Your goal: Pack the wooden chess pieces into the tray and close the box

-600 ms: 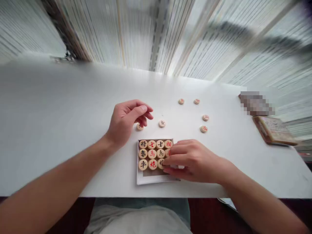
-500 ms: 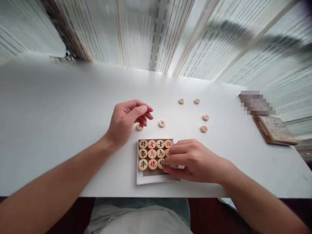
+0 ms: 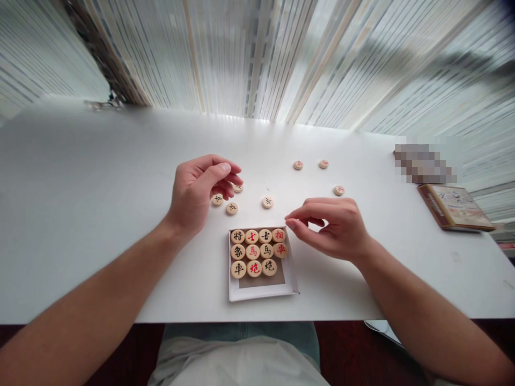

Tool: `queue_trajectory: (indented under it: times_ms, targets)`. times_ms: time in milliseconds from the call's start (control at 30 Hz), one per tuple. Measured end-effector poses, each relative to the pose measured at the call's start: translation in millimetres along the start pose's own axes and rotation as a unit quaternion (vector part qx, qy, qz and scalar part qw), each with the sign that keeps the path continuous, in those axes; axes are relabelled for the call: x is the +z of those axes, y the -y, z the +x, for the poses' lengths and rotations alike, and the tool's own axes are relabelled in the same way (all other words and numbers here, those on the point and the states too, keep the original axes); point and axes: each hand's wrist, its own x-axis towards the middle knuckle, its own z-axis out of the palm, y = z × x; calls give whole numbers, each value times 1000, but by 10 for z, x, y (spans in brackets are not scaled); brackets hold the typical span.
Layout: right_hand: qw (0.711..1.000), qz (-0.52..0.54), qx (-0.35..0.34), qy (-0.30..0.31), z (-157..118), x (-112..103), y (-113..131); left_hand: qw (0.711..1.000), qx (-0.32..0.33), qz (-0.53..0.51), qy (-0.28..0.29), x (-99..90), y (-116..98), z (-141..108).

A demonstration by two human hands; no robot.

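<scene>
one piece (image 3: 238, 189) partly behind the left hand (image 3: 197, 187), far red characters (image 3: 298, 164) illegibly small

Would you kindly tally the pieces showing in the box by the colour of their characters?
Black pieces: 6
Red pieces: 5
Total in the box: 11

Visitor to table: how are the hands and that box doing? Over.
Left hand loosely curled, partly hiding loose pieces. Right hand near box, no held piece visible. Eleven pieces in box, neither hand covering them.
</scene>
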Motion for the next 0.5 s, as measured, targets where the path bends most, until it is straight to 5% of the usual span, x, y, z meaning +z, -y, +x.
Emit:
queue_trajectory:
  times_ms: [233,500]
  targets:
    - [996,-15,73,-51,5,103,-219,999,-9,33,11,-12,13,7]
    - [994,13,105,-20,-4,112,-291,992,-31,115,28,12,47,11]
